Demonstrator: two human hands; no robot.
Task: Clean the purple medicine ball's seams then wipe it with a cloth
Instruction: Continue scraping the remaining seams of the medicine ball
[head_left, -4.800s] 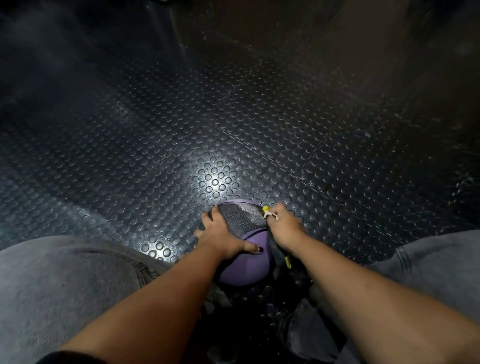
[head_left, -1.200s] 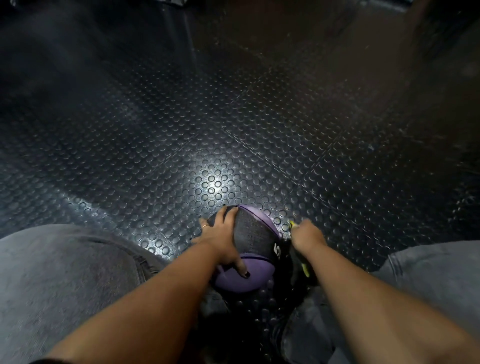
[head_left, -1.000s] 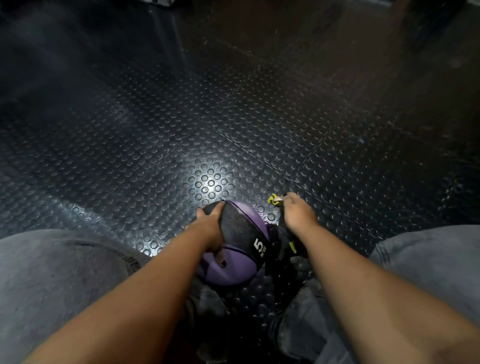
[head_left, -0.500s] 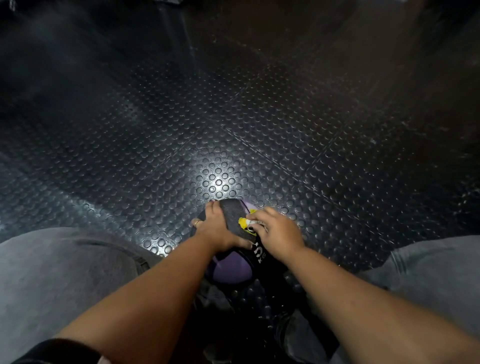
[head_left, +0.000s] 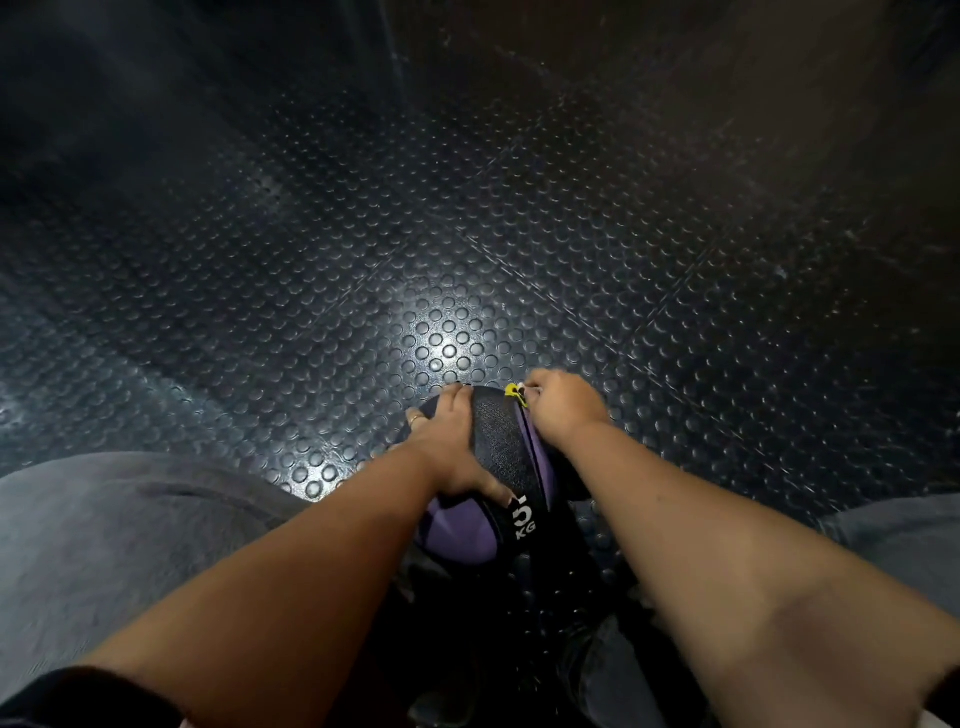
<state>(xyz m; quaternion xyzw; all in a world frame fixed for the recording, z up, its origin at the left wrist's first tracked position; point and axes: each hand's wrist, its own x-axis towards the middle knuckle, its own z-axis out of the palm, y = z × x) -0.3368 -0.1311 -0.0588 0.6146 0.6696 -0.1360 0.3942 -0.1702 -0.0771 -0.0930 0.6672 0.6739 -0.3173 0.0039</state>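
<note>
The purple medicine ball (head_left: 462, 530) with a black textured band and white "KG" lettering rests on the floor between my knees. My left hand (head_left: 449, 447) lies over its left side, fingers spread and gripping it. My right hand (head_left: 563, 408) is closed around a small yellow and white brush (head_left: 516, 392), whose tip touches the seam at the ball's far top, beside the black band. Most of the brush is hidden in my fist. A dark cloth cannot be made out for certain under the ball.
Black rubber floor (head_left: 441, 260) with raised round studs stretches ahead, with tile joints running diagonally. My grey-trousered knees sit at lower left (head_left: 114, 545) and right (head_left: 893, 525). The far background is dark.
My right hand has slid the brush from the middle of the black band out to the ball's far upper edge. The ball turned slightly under my left hand, showing a purple strip on the right.
</note>
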